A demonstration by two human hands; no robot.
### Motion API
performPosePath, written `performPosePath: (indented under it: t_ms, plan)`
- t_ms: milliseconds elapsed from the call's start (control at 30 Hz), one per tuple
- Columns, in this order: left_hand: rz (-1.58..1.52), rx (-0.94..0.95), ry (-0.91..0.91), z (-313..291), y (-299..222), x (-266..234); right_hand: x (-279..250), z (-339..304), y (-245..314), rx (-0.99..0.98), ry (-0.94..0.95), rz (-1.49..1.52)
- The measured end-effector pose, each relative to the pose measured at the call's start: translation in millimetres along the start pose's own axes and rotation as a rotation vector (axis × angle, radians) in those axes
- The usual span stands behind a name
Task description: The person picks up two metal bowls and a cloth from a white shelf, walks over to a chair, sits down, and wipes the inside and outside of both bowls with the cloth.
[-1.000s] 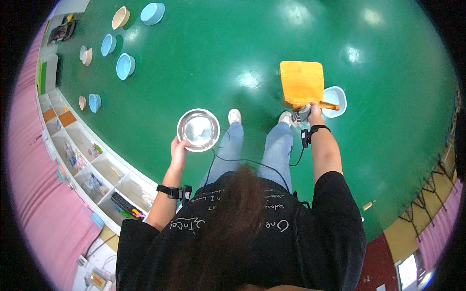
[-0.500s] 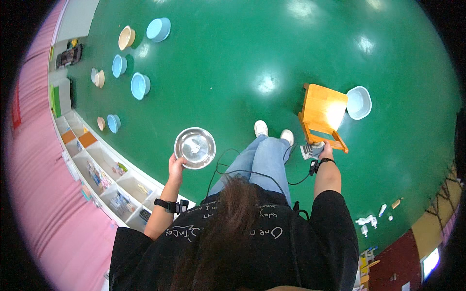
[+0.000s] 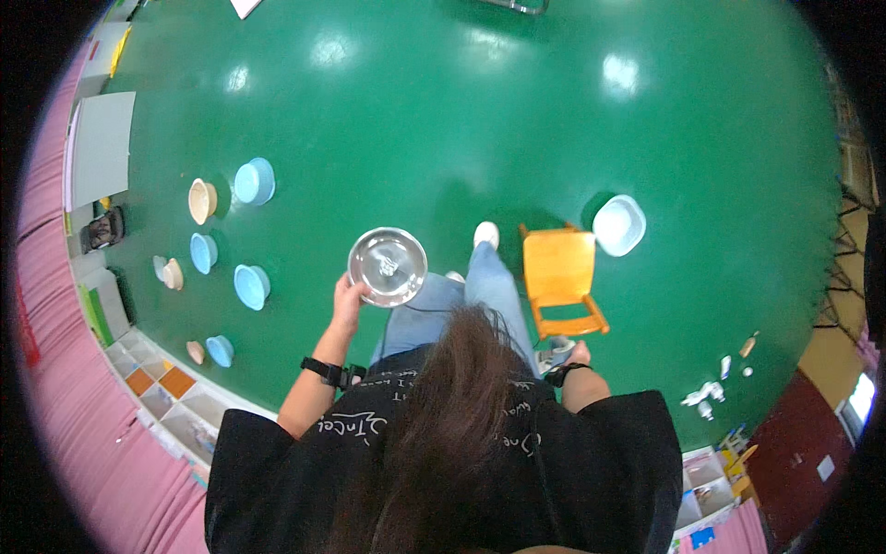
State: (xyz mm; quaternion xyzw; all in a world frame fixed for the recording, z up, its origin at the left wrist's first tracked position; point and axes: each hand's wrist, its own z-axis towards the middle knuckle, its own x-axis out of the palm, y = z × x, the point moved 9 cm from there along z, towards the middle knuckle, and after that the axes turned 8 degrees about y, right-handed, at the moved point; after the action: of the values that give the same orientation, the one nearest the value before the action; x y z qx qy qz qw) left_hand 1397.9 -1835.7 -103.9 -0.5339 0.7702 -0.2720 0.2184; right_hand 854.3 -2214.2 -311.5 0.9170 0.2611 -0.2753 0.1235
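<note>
The left hand [image 3: 348,297] is pinching the rim of a round shiny steel bowl [image 3: 388,267], holding it out over the green floor [image 3: 415,120]; held by one edge, it could tip and drop. It is looking empty and mirror-bright. The right hand [image 3: 574,355] is sitting just behind a small orange wooden chair [image 3: 559,282]; I cannot tell whether its fingers are gripping it, so the chair could topple.

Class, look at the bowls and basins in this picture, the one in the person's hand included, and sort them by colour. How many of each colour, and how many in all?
Blue: 6, such as the blue basin
Beige: 3, such as the beige bowl
Silver: 1, the metal bowl in the left hand
Total: 10
</note>
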Motion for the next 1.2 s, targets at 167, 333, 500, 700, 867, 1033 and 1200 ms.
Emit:
performPosePath:
  t_ms: [167,333,500,700,867,1033,1200]
  plan:
    - [-0.117,0.091,0.095,77,-126,23,46,-48,187,-0.388,-0.011,-0.322]
    - [0.038,0.317,0.098,158,-247,-3,134,-173,432,-0.935,-0.047,-0.109]
    - [0.223,0.415,0.162,236,-384,17,202,-273,651,-1.267,0.099,0.192]
    - [-0.053,0.308,-0.005,306,-462,30,346,-398,850,-1.217,0.352,0.270]
    - [-0.117,0.270,-0.155,346,-435,41,499,-413,945,-1.148,0.528,0.065]
    - [-0.350,0.044,-0.270,332,-435,101,648,-409,1010,-0.929,0.761,0.087]
    - [-0.352,-0.028,-0.348,303,-442,144,713,-441,1000,-0.534,1.194,0.401]
